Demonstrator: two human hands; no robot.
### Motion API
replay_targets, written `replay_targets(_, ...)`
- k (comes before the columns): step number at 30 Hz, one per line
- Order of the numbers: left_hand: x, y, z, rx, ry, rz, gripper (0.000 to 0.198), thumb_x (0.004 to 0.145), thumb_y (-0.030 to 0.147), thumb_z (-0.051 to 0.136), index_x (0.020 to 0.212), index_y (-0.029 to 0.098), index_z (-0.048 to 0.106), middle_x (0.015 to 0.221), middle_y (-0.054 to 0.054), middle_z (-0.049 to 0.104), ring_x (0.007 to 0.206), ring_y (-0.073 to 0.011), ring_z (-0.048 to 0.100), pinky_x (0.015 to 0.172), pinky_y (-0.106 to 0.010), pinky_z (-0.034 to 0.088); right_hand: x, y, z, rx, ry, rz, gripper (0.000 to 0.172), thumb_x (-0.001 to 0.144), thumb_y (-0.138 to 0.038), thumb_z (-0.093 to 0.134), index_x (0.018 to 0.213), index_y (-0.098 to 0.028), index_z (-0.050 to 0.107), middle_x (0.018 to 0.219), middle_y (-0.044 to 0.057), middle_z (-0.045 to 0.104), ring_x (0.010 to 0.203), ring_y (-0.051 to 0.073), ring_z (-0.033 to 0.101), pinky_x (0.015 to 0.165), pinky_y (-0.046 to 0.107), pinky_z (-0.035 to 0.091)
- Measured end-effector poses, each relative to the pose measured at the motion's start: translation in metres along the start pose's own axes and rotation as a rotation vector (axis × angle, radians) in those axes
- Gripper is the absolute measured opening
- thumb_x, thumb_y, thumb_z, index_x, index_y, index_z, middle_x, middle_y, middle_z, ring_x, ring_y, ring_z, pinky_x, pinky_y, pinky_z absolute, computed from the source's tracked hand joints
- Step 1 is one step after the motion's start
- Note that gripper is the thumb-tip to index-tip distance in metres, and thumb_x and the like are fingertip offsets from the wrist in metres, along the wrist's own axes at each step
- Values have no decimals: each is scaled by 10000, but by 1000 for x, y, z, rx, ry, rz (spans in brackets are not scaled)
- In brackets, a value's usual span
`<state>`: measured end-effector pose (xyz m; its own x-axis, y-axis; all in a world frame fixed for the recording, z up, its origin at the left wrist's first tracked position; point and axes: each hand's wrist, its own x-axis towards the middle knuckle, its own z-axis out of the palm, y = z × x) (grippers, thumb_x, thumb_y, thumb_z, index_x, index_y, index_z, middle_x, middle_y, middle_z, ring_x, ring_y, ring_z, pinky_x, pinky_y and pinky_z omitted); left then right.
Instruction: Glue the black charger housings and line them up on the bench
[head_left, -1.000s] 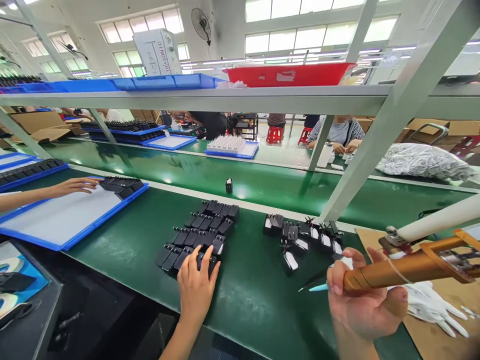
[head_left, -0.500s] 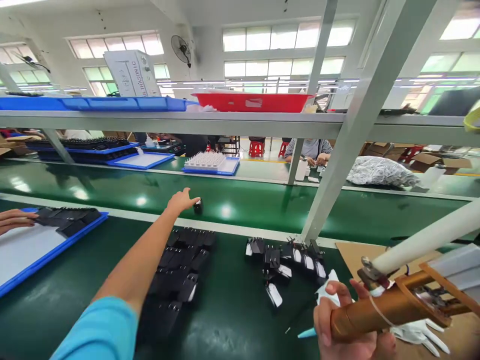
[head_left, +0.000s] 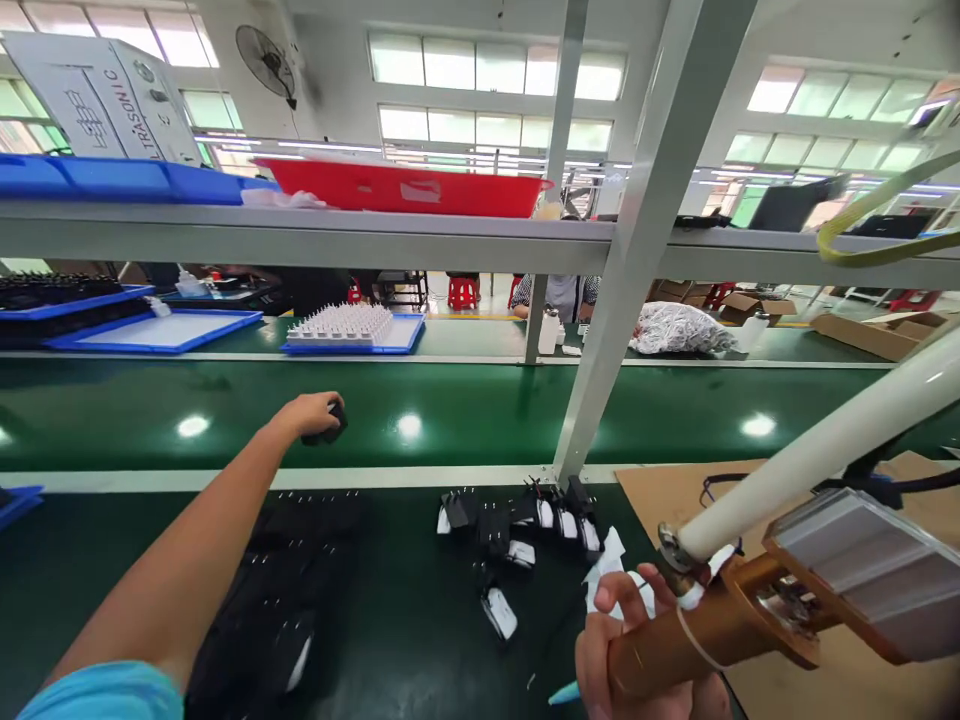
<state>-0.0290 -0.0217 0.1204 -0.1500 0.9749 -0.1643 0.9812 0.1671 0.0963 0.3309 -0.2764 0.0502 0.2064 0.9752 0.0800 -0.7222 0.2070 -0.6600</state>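
My left hand [head_left: 309, 412] reaches out over the green conveyor belt, its fingers closed round a small black power adapter [head_left: 326, 428]. Below that arm lie rows of black adapters [head_left: 277, 570] with small metal pins, partly hidden by the arm. At lower right, my right hand [head_left: 626, 640] is wrapped round a copper-coloured cylindrical tool [head_left: 675, 645] joined to a white tube [head_left: 817, 450]. A light blue tip [head_left: 565, 692] and a crumpled white piece [head_left: 606, 565] show beside this hand. Nearby lies a loose group of black adapters with white faces [head_left: 499, 610].
A grey upright post [head_left: 637, 220] rises from the bench and joins the shelf beam [head_left: 375, 235]. Above stand a red tray [head_left: 420, 190] and an ultrasonic machine box [head_left: 97, 95]. Cardboard [head_left: 660, 500] lies at right. Across the belt is a tray of white parts [head_left: 352, 330].
My left hand has closed on the adapter that stood on the belt and raised it slightly. The view has turned right. My right hand still grips the copper-coloured tool.
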Motion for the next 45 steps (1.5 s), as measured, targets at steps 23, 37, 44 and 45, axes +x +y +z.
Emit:
replay_targets(23,-277,50,141,-945,-515,337,575,831,456,558,1366,288,429,1042,-71,642,831,-193,653,635,-299,566,2,3,11,-119,-129,-275,429,809,-563,437,1118,-280,531,889,7,586,333,60,441,303,223,295)
replay_targets(37,-288,76,189,-749,-82,497,363,773,273,681,1119,258,572,1038,-55,591,979,-229,556,873,-394,470,3,4,10,-127,-126,-299,425,800,-569,470,1111,-287,536,891,1,607,326,62,442,300,231,296)
replay_targets(44,-277,83,190,-827,-227,555,792,739,286,701,1430,318,316,1376,-83,389,1255,-264,413,1053,-434,368,2,4,11,-159,-112,-302,426,808,-578,430,1110,-294,530,890,-7,590,323,57,428,303,231,286)
replay_targets(45,-272,84,186,-828,-292,606,807,727,272,703,1433,322,317,1392,-75,379,1274,-266,401,1066,-433,357,2,4,11,-166,-111,-300,429,809,-582,422,1111,-297,528,889,-8,586,322,56,426,304,231,286)
